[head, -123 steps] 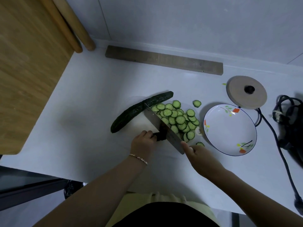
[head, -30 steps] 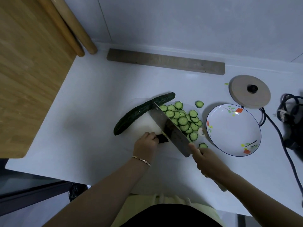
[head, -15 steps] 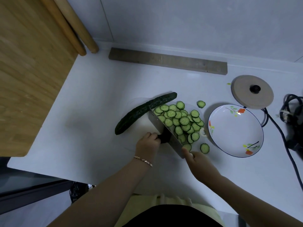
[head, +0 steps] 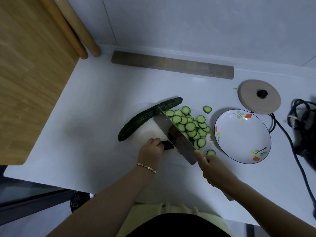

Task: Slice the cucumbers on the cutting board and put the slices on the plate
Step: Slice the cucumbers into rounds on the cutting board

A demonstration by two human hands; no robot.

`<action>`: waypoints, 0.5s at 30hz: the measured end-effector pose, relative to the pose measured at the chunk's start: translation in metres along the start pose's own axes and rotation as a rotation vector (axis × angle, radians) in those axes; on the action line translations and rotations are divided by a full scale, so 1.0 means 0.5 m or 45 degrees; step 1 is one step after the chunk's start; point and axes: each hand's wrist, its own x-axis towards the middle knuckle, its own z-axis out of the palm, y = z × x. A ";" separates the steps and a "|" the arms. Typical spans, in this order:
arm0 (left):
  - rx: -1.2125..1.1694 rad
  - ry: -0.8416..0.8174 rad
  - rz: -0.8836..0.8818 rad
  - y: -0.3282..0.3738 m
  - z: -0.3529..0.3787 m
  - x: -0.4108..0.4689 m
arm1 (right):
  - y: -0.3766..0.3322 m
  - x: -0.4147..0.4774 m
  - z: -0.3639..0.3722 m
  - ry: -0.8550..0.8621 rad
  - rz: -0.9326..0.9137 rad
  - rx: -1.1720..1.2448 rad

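Pinching the cucumber stub [head: 168, 144] just left of the cleaver [head: 172, 132], the left hand [head: 150, 152] steadies it; the right hand [head: 213, 170] grips the cleaver's handle. Slices [head: 189, 125] pile right of the cleaver, nearer the plate [head: 242, 139].

Your left hand [head: 151, 151] pinches the cucumber stub [head: 168, 144]; your right hand [head: 215, 170] grips the cleaver [head: 172, 132], blade beside the slices [head: 189, 125] (heaped just beside the plate [head: 239, 151]).

A grey plank [head: 172, 65] lies by the wall [head: 188, 23] on the white counter [head: 94, 108]. Right of it sits a round lid [head: 251, 101], a black cable [head: 290, 139] beside it. Two wooden poles [head: 75, 29] lean far left
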 end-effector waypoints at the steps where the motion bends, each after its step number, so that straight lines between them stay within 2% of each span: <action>1: -0.014 -0.029 0.001 0.001 -0.002 0.000 | -0.004 -0.002 -0.001 -0.009 -0.012 -0.015; 9: -0.048 -0.153 -0.055 0.006 -0.010 0.008 | -0.033 -0.016 0.011 0.058 -0.043 -0.226; 15: -0.100 0.026 -0.079 0.006 0.000 -0.004 | -0.015 0.016 0.054 0.077 -0.028 -0.208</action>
